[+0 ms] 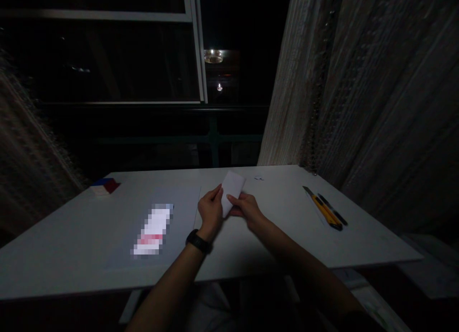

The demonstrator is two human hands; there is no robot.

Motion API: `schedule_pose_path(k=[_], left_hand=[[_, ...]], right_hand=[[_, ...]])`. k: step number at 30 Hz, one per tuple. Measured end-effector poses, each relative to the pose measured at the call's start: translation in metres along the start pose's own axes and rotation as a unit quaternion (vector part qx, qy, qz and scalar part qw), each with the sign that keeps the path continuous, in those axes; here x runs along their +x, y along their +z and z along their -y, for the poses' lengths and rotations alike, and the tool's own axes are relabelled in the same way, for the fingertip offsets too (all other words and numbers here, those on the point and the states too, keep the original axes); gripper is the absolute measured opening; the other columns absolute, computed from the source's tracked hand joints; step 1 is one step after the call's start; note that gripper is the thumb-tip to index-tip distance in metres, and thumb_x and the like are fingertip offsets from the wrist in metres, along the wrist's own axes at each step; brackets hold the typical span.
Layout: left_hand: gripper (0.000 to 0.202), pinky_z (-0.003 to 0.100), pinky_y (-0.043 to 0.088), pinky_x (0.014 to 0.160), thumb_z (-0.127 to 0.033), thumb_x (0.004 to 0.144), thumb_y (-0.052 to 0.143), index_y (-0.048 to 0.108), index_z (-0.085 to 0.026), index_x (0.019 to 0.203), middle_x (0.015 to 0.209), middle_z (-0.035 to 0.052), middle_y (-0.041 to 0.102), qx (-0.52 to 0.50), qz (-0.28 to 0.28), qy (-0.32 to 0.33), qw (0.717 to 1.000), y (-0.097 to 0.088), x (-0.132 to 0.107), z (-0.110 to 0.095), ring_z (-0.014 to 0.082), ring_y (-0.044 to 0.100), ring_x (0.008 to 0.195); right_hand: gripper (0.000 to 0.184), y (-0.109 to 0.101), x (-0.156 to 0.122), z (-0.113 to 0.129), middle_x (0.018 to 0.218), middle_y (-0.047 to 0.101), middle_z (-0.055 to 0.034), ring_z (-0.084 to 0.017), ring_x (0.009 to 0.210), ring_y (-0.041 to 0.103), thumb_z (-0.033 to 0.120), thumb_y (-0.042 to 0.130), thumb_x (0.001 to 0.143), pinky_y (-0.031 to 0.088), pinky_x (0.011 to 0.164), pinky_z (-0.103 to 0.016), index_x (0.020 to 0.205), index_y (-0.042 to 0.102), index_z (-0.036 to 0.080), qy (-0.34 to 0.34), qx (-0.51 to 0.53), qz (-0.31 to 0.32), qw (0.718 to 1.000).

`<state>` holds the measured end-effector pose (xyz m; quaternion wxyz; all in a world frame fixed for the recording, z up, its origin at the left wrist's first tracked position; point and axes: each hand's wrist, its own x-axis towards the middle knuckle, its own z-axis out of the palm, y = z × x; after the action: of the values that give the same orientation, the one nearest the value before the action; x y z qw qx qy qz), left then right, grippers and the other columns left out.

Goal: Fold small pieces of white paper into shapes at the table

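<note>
A folded piece of white paper (pixel 232 184) is held up over the middle of the table, between both hands. My left hand (pixel 211 208), with a black watch on its wrist, pinches the paper's left edge. On the right side, my right hand (pixel 247 208) grips the lower part, its thumb lying across the front and its fingers behind. The hidden side of the paper and most of the right fingers cannot be made out.
A blurred-out lit screen (pixel 154 229) lies on a pale sheet (pixel 186 217) at left. Behind it sits a blue, red and white block (pixel 104 186). A yellow cutter (pixel 326 211) and a black pen (pixel 333 209) lie at right. Small scraps (pixel 258 178) rest near the white table's (pixel 279 250) back edge.
</note>
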<state>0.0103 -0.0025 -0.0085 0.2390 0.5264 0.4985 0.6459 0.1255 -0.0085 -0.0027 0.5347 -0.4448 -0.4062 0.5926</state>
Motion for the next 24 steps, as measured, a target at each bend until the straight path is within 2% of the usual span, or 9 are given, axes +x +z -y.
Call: schedule_pose_path(k=[8,24], left_hand=[[0.029,0.033,0.046,0.083,-0.031,0.074,0.06,0.068,-0.016,0.097,0.098,0.0092,0.068,0.008,-0.021,-0.014,1.0,-0.0022,0.0018,-0.0036,0.0221,0.063,0.091],[0.028,0.034,0.046,0.08,-0.032,0.075,0.06,0.068,-0.016,0.097,0.095,0.009,0.069,0.011,-0.019,-0.013,1.0,-0.0018,0.0029,-0.0001,0.0224,0.063,0.088]], right_hand=[[0.031,0.0038,-0.0029,-0.0051,0.054,0.059,-0.0019,-0.013,0.053,0.058,0.039,0.075,0.054,0.052,0.056,-0.028,0.062,0.063,0.01,-0.033,0.036,-0.056,0.997],[0.032,0.0038,-0.0019,-0.007,0.057,0.063,-0.0041,-0.014,0.053,0.057,0.041,0.075,0.052,0.051,0.053,-0.026,0.058,0.063,0.011,-0.067,0.062,-0.079,0.993]])
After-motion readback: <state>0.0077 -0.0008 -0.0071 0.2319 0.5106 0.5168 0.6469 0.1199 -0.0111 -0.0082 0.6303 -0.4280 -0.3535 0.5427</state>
